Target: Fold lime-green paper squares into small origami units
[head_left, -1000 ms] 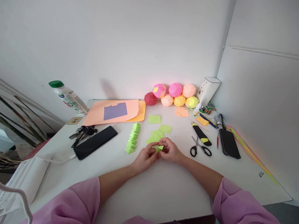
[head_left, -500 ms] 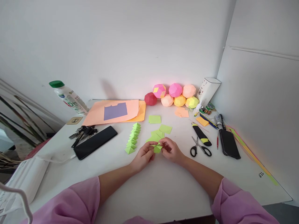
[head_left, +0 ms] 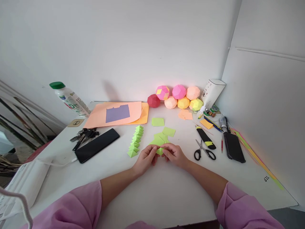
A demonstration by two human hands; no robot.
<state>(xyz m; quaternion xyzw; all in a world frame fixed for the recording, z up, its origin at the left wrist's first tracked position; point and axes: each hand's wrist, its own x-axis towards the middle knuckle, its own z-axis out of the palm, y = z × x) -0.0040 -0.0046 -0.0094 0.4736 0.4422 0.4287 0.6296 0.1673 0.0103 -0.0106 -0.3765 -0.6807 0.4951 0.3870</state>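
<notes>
A zigzag row of bright green folded paper units [head_left: 135, 141] lies just left of the person's hands; a sideways swing of the left forearm could knock it out of line. The left hand [head_left: 145, 158] pinches the small bright green folded paper piece [head_left: 160, 151] between thumb and fingers, above the near part of the white tabletop [head_left: 152, 187]. The right hand [head_left: 175, 155] pinches its other side, fingertips close together. Pressing unevenly from the two sides might crease the thin paper off its line, or tear it. Just behind, flat bright green paper pieces [head_left: 159, 138] could be scattered by a brushing knuckle.

As for containers, a white plastic bottle with a green cap [head_left: 73, 101] stands at far left; its contents are hidden. At right, a white curved carton [head_left: 213, 93] leans by the wall, contents unseen, and near it is a small clear container [head_left: 223, 122], its contents too small to tell.
</notes>
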